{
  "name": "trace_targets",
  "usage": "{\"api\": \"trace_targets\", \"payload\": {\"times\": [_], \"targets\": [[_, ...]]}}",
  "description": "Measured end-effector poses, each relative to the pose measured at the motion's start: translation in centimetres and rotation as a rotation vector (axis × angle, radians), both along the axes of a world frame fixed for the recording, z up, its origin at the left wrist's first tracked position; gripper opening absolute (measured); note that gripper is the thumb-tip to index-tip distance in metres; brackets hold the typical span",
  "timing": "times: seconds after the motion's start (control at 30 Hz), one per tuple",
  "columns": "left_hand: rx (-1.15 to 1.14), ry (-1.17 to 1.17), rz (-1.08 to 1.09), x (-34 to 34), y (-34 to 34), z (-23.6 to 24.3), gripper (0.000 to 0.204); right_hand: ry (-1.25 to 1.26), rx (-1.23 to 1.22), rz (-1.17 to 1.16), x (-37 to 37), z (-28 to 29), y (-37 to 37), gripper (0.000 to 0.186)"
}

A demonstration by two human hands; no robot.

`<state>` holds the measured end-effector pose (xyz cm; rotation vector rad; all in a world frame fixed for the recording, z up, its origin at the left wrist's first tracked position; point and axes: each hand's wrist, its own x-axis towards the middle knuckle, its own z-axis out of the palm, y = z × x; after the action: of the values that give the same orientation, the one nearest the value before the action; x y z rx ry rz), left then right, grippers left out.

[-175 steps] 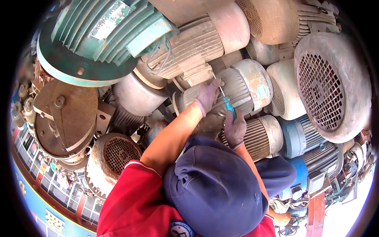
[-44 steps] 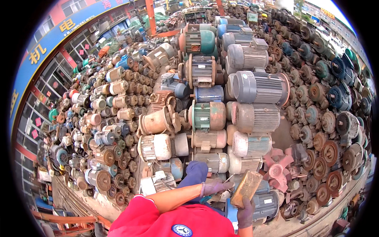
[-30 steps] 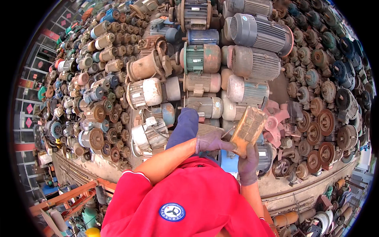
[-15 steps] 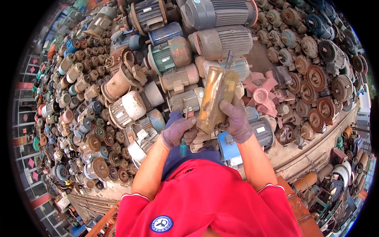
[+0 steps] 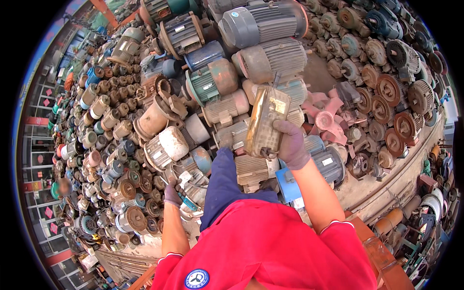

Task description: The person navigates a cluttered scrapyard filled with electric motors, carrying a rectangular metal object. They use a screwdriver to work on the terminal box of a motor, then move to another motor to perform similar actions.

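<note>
My right hand (image 5: 293, 145), in a dark purple-grey glove, grips a worn, brassy, box-shaped metal part (image 5: 267, 121). A thin dark stem sticks up from its top end, and its broad face looks greyish and patterned. At lower left, my left hand (image 5: 172, 194), gloved alike, is closed on a slim tool with a teal handle (image 5: 188, 202). The handle points down and to the right; its working end is hard to make out. That hand is beside a pale, dirty electric motor (image 5: 195, 186).
Used electric motors surround me, including a large grey one (image 5: 263, 24) and a green one (image 5: 211, 79). A pink fan wheel (image 5: 325, 118) lies right of the box-shaped part. A blue box (image 5: 288, 185) sits below my right hand. Orange beams (image 5: 374, 246) flank me.
My left hand has moved away from the box-shaped part, down and left with the teal-handled tool. My right hand still holds the part, now turned to show its broad face. The view has shifted slightly.
</note>
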<state>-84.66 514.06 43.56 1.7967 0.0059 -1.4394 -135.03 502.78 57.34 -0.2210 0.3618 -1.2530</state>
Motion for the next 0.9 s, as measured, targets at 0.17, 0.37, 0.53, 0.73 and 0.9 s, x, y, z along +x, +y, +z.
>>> {"api": "trace_targets", "payload": {"times": [0.17, 0.37, 0.53, 0.73, 0.9], "targets": [[-0.222, -0.068, -0.502, -10.0, -4.2, 9.2, 0.039, 0.361, -0.081, -0.171, 0.8, 5.1, -0.5, 0.053], [-0.614, -0.635, -1.017, -26.1, -7.8, 22.9, 0.073, 1.003, -0.145, -0.287, 4.3, 8.4, 1.1, 0.058], [-0.660, -0.172, -1.112, -27.0, -9.3, 23.0, 0.067, 1.095, -0.409, -0.275, 6.1, 9.1, 4.5, 0.052], [-0.763, 0.216, -1.029, -25.3, -9.4, 20.3, 0.074, 1.037, -0.142, -0.143, 4.8, 9.8, 4.9, 0.043], [-0.754, 0.398, -1.188, -24.8, -8.6, 20.5, 0.088, 0.870, -0.083, -0.035, 3.8, 8.2, 2.6, 0.053]]}}
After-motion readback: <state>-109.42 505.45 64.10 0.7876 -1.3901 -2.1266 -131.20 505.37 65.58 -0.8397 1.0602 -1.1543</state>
